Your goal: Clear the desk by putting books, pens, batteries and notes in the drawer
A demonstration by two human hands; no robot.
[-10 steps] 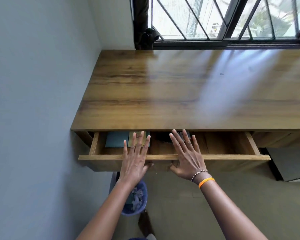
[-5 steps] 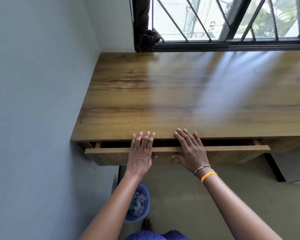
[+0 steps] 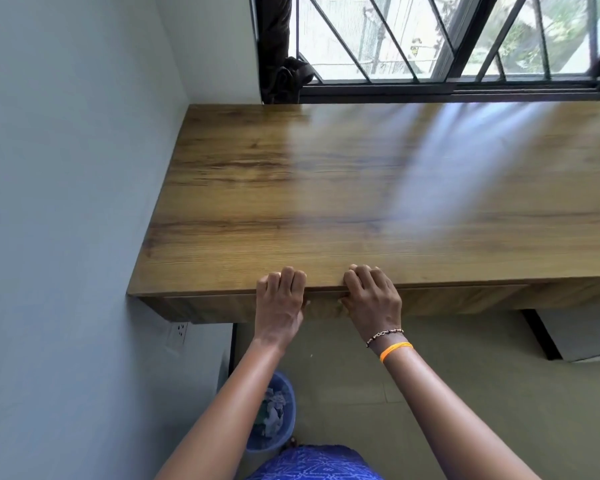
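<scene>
The wooden desk runs under the window, and its top is bare. The drawer front sits flush under the desk's front edge, so its contents are hidden. My left hand and my right hand press side by side against the middle of the drawer front. Their fingers are bent over the desk's edge, with the thumbs on the drawer face. Neither hand holds anything. No books, pens, batteries or notes are in sight.
A grey wall with a socket bounds the desk on the left. A blue bin with scraps stands on the floor below my left arm. A dark curtain hangs at the barred window. A white cabinet stands under the desk at right.
The drawer slid from open to fully shut, pushed in by both hands. My flat, spread fingers have bent over the desk edge. The books seen inside are now hidden.
</scene>
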